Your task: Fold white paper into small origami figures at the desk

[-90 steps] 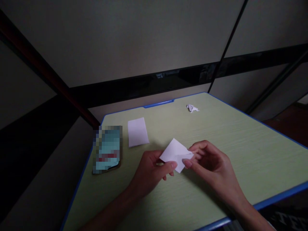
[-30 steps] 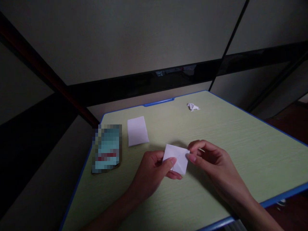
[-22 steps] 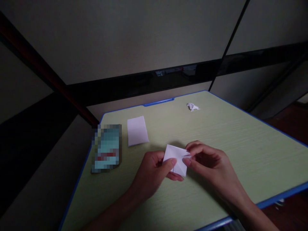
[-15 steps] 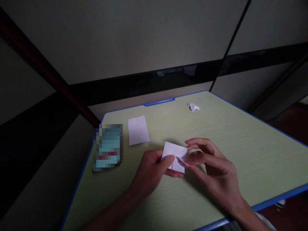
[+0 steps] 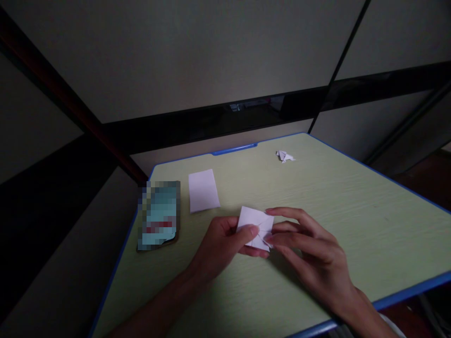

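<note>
A small white folded paper (image 5: 251, 217), roughly square with crease lines meeting near its middle, is held above the table. My left hand (image 5: 225, 241) grips it from the left, thumb on top and fingers underneath. At the paper's right edge, my right hand (image 5: 313, 253) has thumb and fingertips closed on a small flap at the lower right corner. One finger of that hand touches the upper right corner. What lies under the left thumb is hidden.
A white paper rectangle (image 5: 203, 190) lies on the pale green table (image 5: 352, 197). Left of it is a phone-like device (image 5: 160, 213) with a pixelated screen. A small folded paper figure (image 5: 283, 156) sits near the far edge. Dark cabinet panels (image 5: 218, 56) rise behind.
The flap under my right fingers has come down flatter, and creases now show across the paper's right half. My right fingers have shifted slightly; the left hand keeps its grip.
</note>
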Demonstrator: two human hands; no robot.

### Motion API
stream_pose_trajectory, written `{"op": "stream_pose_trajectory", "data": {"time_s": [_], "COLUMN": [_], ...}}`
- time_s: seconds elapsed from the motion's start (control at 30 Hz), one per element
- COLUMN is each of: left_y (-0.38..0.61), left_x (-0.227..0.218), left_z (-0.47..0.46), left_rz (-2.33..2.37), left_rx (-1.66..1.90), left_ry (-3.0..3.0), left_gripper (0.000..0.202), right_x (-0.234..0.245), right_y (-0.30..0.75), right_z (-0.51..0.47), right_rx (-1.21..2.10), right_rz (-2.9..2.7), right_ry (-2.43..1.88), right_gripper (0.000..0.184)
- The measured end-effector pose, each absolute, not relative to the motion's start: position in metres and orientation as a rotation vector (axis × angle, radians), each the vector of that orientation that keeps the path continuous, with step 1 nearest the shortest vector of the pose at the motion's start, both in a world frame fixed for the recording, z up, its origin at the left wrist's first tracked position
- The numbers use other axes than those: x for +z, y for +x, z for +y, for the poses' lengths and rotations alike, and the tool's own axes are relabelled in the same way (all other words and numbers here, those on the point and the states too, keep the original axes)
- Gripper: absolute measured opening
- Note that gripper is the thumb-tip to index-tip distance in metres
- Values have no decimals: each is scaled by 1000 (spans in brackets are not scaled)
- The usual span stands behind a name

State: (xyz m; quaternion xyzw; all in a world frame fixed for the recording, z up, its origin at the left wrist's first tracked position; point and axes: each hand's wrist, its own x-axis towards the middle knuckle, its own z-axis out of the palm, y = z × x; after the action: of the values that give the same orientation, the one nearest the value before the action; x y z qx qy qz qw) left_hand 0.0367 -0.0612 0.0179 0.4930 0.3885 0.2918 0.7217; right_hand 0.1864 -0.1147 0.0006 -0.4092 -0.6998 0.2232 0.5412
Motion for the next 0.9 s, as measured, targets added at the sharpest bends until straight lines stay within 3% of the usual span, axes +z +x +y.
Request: {"op": "stream_pose_trajectory", "data": {"time_s": [0.2, 0.33, 0.53, 0.9], "left_y": [38, 38, 39, 42], "left_x": [21, 21, 24, 23], "left_z": [-63, -63, -65, -68], "left_rz": [898, 927, 1071, 1066], "left_rx": [638, 677, 773, 731], "left_ry": [1125, 1188, 1365, 1310], "left_gripper": [19, 18, 15, 19], "right_x": [-1, 1, 10, 9], "right_y": [186, 186, 186, 188], "right_z": [-115, -114, -110, -104], "right_rx": [542, 624, 1072, 1212], "right_rz": [-1680, -1606, -1310, -1283], "right_ry": [-964, -1016, -1091, -1111], "right_gripper": [35, 23, 9, 13]}}
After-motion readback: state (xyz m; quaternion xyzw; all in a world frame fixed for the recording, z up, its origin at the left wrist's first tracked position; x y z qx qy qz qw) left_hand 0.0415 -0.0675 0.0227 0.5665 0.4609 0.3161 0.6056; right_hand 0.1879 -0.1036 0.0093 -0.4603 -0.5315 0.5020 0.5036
